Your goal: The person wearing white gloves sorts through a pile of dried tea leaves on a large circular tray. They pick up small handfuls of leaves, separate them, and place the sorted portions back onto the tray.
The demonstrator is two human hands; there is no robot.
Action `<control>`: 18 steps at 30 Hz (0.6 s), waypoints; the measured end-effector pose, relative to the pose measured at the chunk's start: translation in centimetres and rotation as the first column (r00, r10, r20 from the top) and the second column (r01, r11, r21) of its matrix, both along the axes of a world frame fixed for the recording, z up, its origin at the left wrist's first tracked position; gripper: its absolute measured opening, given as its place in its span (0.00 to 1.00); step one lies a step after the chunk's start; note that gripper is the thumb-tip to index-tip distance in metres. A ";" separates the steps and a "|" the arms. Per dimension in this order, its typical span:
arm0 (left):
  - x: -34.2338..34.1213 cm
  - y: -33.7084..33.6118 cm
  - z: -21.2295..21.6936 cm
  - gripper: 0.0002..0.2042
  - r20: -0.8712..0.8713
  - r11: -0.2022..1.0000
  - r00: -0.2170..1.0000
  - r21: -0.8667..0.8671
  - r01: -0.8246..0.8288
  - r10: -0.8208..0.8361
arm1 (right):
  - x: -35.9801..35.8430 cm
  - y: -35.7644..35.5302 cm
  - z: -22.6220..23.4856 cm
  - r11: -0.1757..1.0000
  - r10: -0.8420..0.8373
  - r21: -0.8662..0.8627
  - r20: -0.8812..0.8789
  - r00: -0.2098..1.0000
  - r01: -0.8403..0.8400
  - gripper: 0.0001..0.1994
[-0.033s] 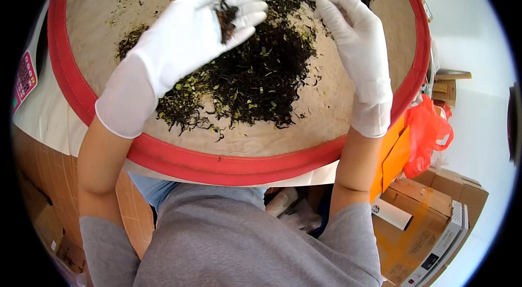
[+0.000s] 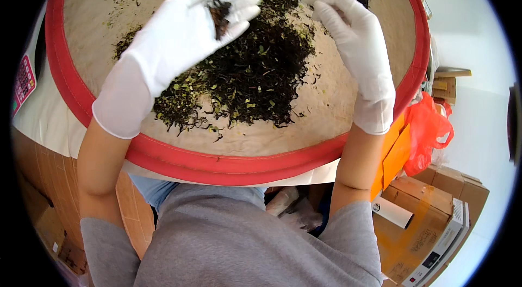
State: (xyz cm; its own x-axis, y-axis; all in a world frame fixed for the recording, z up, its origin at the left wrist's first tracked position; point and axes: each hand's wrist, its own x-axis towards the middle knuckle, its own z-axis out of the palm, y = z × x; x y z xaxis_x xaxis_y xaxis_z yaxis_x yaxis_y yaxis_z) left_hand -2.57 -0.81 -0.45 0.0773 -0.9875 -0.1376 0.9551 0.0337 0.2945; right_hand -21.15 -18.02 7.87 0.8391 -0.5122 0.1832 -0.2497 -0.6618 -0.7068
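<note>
1. We saw a large round woven tray [image 2: 348,140] with a thick red rim filling most of the view, its pale bare weave showing at the near and left sides.
2. A wide heap of dark dried leaves [image 2: 261,64], flecked with small green and yellow bits, lay across the tray's middle and far part; loose strands trailed toward the near rim.
3. The left hand [image 2: 179,42], in a white glove, was raised above the heap, palm turned up, its fingers curled loosely around a small clump of dark leaves [image 2: 220,12] pinched by the fingertips.
4. The right hand [image 2: 356,48], also in a white glove, hovered over the heap's right edge with fingers bent together at the tips; we could not tell whether they held any leaf.
5. The tray rested on a white surface [image 2: 49,118], of which only a strip showed at the left.
6. To the right we noted an orange-red plastic bag [image 2: 429,129], brown cardboard boxes [image 2: 451,189] and a pale floor.
7. Below, the person's grey shirt [image 2: 244,243] and both bare forearms entered from the lower edge.
8. The tray's far side was cut off by the picture's top, and things under the tray near the knees were too shadowed to make out.
</note>
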 end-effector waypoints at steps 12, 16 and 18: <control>3.8 1.1 -0.6 0.23 -0.047 0.979 0.999 -0.200 -0.034 0.025 | -2.8 -1.1 -1.6 0.936 0.273 -0.136 -0.297 0.915 -0.323 0.21; 3.6 1.1 -0.9 0.22 -0.034 0.971 0.999 -0.240 0.005 -0.014 | -2.8 0.6 -2.6 0.908 0.258 -0.247 -0.308 0.916 -0.338 0.24; 2.3 0.7 0.3 0.21 -0.013 0.989 0.996 -0.116 -0.087 0.086 | -2.4 1.4 -3.4 0.918 0.215 -0.242 -0.362 0.907 -0.314 0.23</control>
State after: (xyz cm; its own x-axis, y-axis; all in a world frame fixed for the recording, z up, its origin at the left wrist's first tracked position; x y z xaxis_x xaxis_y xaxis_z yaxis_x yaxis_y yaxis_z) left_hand -0.22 -0.06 -0.14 0.1627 -0.9864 -0.0229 0.9493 0.1502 0.2763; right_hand -23.54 -16.62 4.44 0.9733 -0.2291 -0.0149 -0.2169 -0.8965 -0.3863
